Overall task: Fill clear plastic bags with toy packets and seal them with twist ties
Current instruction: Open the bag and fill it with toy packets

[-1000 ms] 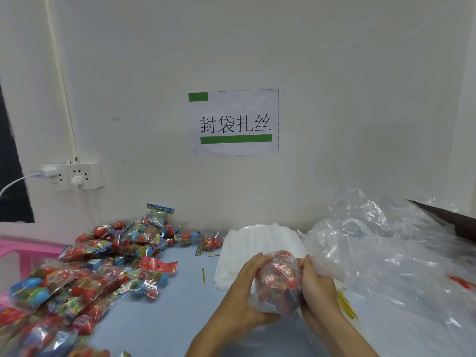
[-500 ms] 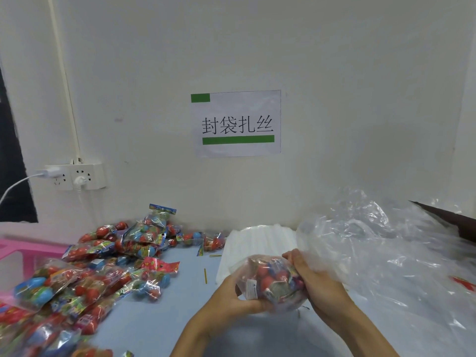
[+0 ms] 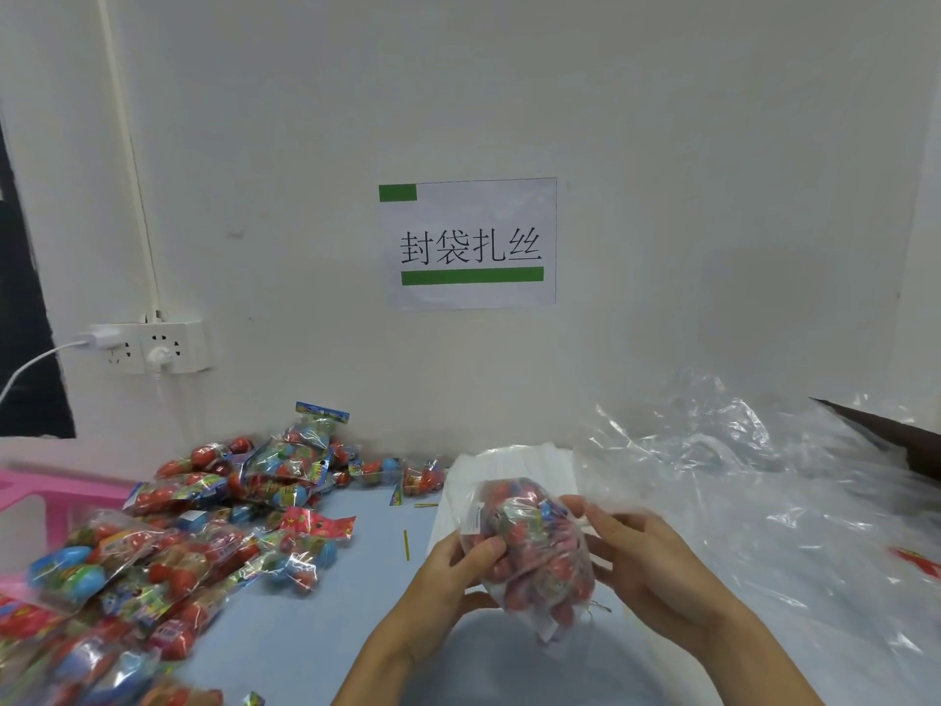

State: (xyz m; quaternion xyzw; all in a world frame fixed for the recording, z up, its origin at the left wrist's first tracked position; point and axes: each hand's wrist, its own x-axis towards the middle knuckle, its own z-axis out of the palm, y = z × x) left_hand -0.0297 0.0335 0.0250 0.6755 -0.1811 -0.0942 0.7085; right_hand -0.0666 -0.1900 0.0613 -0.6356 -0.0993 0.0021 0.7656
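Note:
A clear plastic bag stuffed with red and blue toy packets (image 3: 529, 547) is held above the blue table (image 3: 315, 639), a little right of centre. My left hand (image 3: 453, 578) grips its left side with the fingers curled round it. My right hand (image 3: 641, 563) holds its right side, the fingertips pinching the gathered plastic near the top. A heap of loose toy packets (image 3: 168, 542) covers the left of the table. One yellow twist tie (image 3: 406, 545) lies just left of the bag.
A stack of flat white bags (image 3: 509, 466) lies behind the held bag. Crumpled clear plastic sheeting (image 3: 753, 491) fills the right side. A pink stool (image 3: 30, 491) stands at the far left. A wall socket (image 3: 153, 346) and a paper sign (image 3: 468, 244) hang on the wall.
The filled bag has been turned in my hands and now stands more upright. My right hand has shifted from its top edge to its right side.

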